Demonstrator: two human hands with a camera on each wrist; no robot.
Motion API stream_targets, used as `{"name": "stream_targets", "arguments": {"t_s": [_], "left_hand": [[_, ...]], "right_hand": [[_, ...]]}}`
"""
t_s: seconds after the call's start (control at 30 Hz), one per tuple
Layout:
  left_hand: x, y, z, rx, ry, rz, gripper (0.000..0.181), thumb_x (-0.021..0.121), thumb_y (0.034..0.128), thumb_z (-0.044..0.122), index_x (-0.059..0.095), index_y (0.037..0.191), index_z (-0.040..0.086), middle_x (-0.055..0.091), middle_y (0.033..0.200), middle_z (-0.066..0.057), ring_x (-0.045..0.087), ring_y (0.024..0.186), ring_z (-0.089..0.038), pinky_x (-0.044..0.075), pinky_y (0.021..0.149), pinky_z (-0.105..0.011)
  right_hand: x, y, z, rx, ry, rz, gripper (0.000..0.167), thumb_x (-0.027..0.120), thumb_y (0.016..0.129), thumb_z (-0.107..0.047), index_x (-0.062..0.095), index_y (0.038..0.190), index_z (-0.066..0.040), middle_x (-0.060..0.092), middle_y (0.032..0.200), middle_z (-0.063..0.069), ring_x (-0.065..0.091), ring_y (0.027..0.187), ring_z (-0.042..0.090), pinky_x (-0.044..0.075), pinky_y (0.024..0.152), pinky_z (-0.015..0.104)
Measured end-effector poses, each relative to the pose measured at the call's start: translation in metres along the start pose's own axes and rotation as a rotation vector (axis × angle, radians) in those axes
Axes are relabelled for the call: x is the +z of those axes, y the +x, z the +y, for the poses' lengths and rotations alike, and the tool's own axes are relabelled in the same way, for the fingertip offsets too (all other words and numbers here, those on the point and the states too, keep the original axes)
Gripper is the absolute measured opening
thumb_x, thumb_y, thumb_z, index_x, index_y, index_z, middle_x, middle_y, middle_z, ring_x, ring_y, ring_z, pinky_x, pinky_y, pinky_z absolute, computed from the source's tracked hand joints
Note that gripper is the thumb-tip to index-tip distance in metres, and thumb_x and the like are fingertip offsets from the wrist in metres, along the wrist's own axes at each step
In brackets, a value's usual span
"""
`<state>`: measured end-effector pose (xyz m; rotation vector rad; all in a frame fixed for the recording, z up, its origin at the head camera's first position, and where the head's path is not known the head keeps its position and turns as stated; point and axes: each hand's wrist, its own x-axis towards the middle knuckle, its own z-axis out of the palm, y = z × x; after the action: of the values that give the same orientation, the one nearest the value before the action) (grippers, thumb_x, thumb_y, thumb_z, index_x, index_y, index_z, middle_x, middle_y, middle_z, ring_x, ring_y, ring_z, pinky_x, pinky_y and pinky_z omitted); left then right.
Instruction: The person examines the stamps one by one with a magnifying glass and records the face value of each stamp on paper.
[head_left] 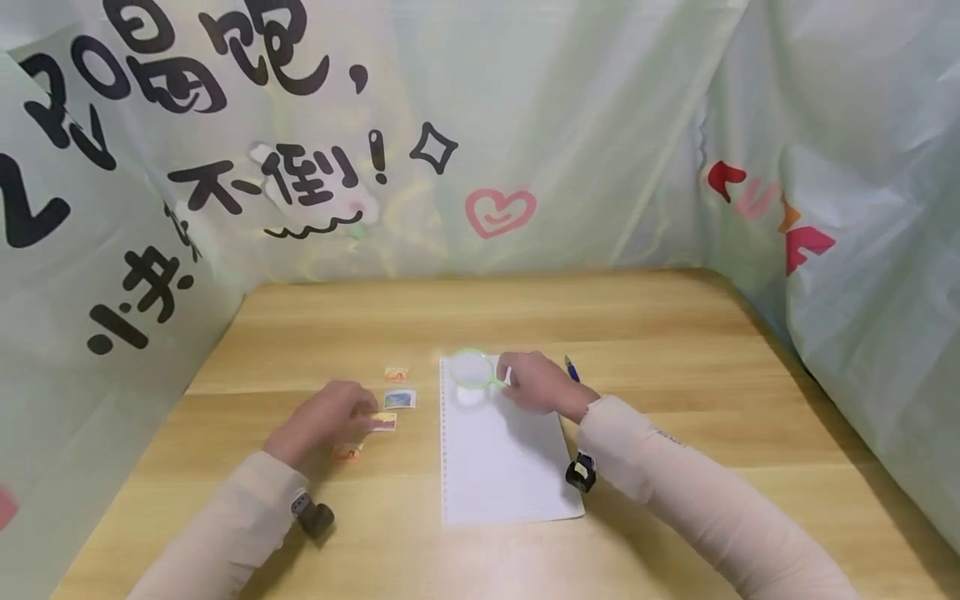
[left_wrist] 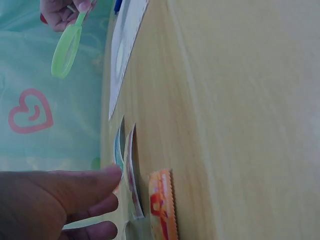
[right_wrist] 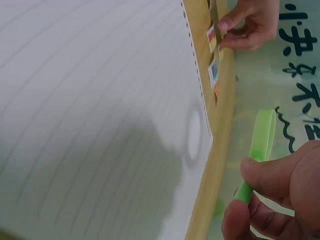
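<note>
In my right hand (head_left: 536, 382) I pinch the handle of a light green magnifying glass (right_wrist: 259, 137), held above the upper part of a lined sheet of paper (head_left: 502, 467). A pale ring-shaped shadow falls on the sheet beneath its lens. My left hand (head_left: 326, 421) is low over a column of small stamps at the left. Its thumb and fingers are apart beside a red-and-yellow stamp (head_left: 384, 422), whose near end they partly hide; contact cannot be told. A blue-green stamp (head_left: 400, 399) and an orange stamp (head_left: 396, 375) lie beyond, another orange stamp (left_wrist: 162, 205) nearer me.
A blue pen (head_left: 572, 368) lies at the sheet's right edge, partly behind my right wrist. The wooden table (head_left: 675, 517) is bounded by printed cloth (head_left: 585, 142) at the back and both sides. Each wrist carries a small dark camera (head_left: 581, 472).
</note>
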<state>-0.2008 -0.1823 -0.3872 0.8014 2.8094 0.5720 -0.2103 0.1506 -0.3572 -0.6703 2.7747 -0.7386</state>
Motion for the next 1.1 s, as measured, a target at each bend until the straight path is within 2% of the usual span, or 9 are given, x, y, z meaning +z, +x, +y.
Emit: {"name": "stream_targets", "arguments": {"t_s": [0.13,0.27,0.37,0.53,0.67,0.77,0.93,1.1], "left_hand": [[0.001,0.006,0.002,0.034,0.002,-0.007,0.027,0.072,0.0868,0.013,0.055,0.065,0.012,0.045,0.061,0.005,0.040,0.058,-0.010,0.038,0.056,-0.027],[0.003,0.014,0.006,0.045,0.020,0.030,0.012,0.073,0.0856,0.017,0.068,0.081,0.008,0.060,0.075,0.004,0.053,0.070,-0.013,0.049,0.068,-0.035],[0.005,0.019,0.010,0.033,0.014,0.026,0.016,0.074,0.0852,0.018,0.071,0.097,0.006,0.066,0.090,0.000,0.059,0.080,-0.015,0.052,0.076,-0.038],[0.011,0.026,0.018,0.067,0.007,-0.001,0.013,0.073,0.0867,0.018,0.069,0.093,0.007,0.065,0.087,-0.001,0.058,0.077,-0.016,0.052,0.073,-0.038],[0.017,0.031,0.026,0.067,0.031,-0.003,0.026,0.073,0.0865,0.022,0.067,0.104,0.004,0.065,0.103,-0.009,0.060,0.098,-0.029,0.048,0.089,-0.047],[0.023,0.035,0.030,0.032,0.034,-0.017,0.042,0.074,0.0855,0.028,0.064,0.119,0.004,0.061,0.120,-0.012,0.055,0.114,-0.033,0.042,0.100,-0.048],[0.029,0.044,0.035,-0.006,0.039,-0.038,0.057,0.076,0.0832,0.035,0.058,0.130,0.006,0.056,0.129,-0.011,0.051,0.120,-0.031,0.040,0.103,-0.044],[0.030,0.053,0.041,0.010,0.097,-0.058,0.064,0.076,0.0811,0.040,0.056,0.133,0.009,0.050,0.139,-0.012,0.044,0.128,-0.031,0.033,0.108,-0.044]], "right_hand": [[-0.008,-0.006,0.009,0.034,0.013,0.027,0.014,0.065,0.091,-0.007,0.061,0.104,-0.004,0.062,0.081,0.004,0.058,0.071,0.017,0.051,0.070,0.036],[-0.019,-0.010,0.020,0.046,0.006,0.065,0.014,0.065,0.091,-0.007,0.061,0.103,-0.002,0.063,0.084,0.007,0.059,0.074,0.020,0.051,0.074,0.039],[-0.025,-0.015,0.028,0.064,0.010,0.060,0.014,0.063,0.092,-0.007,0.060,0.104,-0.001,0.061,0.083,0.007,0.057,0.070,0.018,0.050,0.073,0.039],[-0.028,-0.025,0.044,0.086,0.043,0.060,0.016,0.061,0.092,-0.006,0.058,0.106,0.001,0.058,0.077,0.005,0.051,0.061,0.015,0.048,0.067,0.036],[-0.029,-0.033,0.056,0.121,0.055,0.076,0.014,0.061,0.093,-0.007,0.057,0.104,0.001,0.058,0.078,0.006,0.050,0.061,0.016,0.046,0.066,0.035],[-0.030,-0.040,0.066,0.146,0.034,0.082,0.013,0.061,0.093,-0.007,0.056,0.102,-0.001,0.059,0.082,0.007,0.051,0.065,0.017,0.046,0.067,0.037],[-0.031,-0.048,0.079,0.179,0.025,0.082,0.013,0.061,0.092,-0.007,0.057,0.102,0.000,0.058,0.082,0.007,0.052,0.067,0.019,0.046,0.062,0.034],[-0.032,-0.054,0.089,0.215,0.056,0.081,0.013,0.061,0.093,-0.008,0.056,0.101,0.000,0.057,0.082,0.008,0.051,0.066,0.019,0.044,0.059,0.033]]}}
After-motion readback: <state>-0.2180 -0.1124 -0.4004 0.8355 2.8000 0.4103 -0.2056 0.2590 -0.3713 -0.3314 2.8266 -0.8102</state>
